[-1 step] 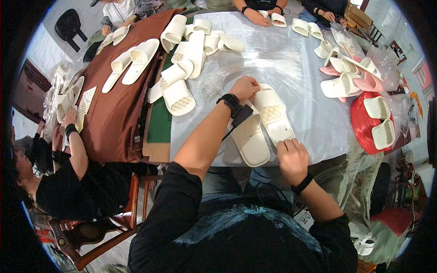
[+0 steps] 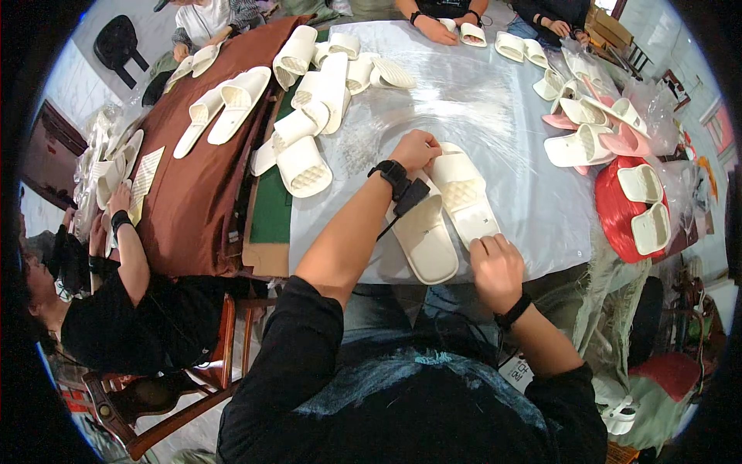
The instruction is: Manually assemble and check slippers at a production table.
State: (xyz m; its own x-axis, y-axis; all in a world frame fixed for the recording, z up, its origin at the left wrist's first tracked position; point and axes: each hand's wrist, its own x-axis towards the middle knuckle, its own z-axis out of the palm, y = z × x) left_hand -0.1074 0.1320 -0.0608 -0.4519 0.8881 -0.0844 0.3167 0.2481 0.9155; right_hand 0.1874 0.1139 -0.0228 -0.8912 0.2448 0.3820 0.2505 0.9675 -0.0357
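Two cream slippers lie side by side near the table's front edge: a left slipper (image 2: 429, 243) and a right slipper (image 2: 464, 197) with a quilted footbed. My left hand (image 2: 416, 149) is closed in a pinch beside their toe ends, and its wrist and a small black device hide part of the left slipper. At the heel of the right slipper, my right hand (image 2: 497, 271) is also closed, its fingertips touching or just over the edge. What either pinch holds is too fine or too hidden to make out.
Clear fine strands (image 2: 440, 100) spread over the pale table cover (image 2: 541, 209). Cream slippers pile up (image 2: 309, 116) at the left; cream and pink ones (image 2: 595, 127) lie right, by a red roll (image 2: 618, 209). Co-workers sit around, one at the left (image 2: 139, 301).
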